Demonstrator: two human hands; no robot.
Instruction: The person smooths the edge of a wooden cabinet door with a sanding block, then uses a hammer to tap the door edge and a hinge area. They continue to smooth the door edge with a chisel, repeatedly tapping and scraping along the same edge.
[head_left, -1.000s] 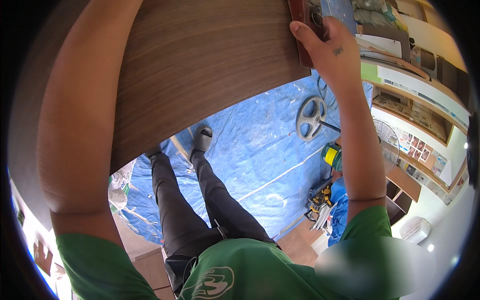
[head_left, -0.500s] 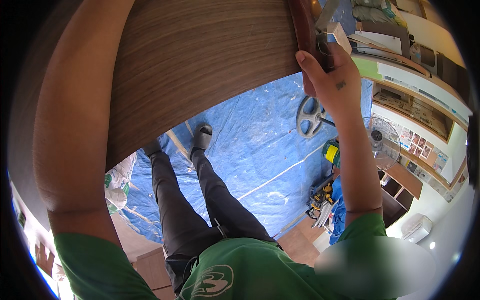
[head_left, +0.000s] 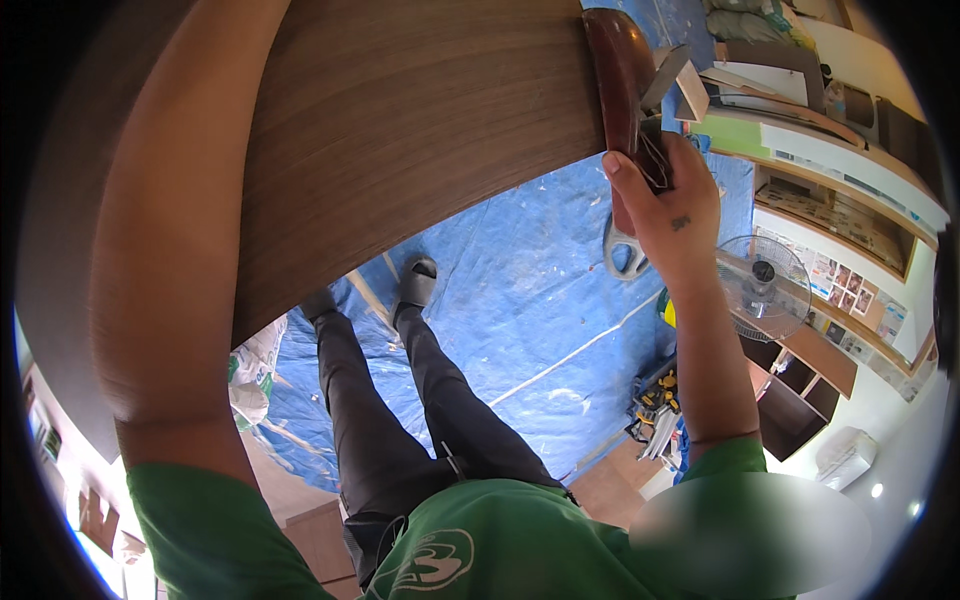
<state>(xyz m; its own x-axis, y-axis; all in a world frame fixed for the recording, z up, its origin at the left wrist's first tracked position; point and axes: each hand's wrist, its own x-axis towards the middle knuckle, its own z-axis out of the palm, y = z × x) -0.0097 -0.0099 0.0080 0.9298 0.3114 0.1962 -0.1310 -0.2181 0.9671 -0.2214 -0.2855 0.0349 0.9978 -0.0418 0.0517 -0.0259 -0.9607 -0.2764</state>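
Note:
My right hand (head_left: 672, 205) is wrapped around the near end of a reddish-brown wooden hand plane (head_left: 622, 75), thumb on its left side. A flat metal blade (head_left: 665, 78) sticks up at a slant from the plane's body. The plane lies along the right edge of a large dark wood-grain panel (head_left: 430, 110). My left forearm (head_left: 175, 230) reaches up over the panel's left part. The left hand itself is past the upper edge of the picture.
Blue tarp (head_left: 520, 300) covers the floor under my feet. To the right stand a fan (head_left: 762, 280), a grey wheel-like part (head_left: 625, 255), a pile of tools (head_left: 655, 405) and an open shelf unit (head_left: 800, 395). A white bag (head_left: 252, 375) sits below the panel at left.
My right hand has drawn the hand plane nearer along the panel's edge, and more of its far end shows. The whole view has shifted slightly.

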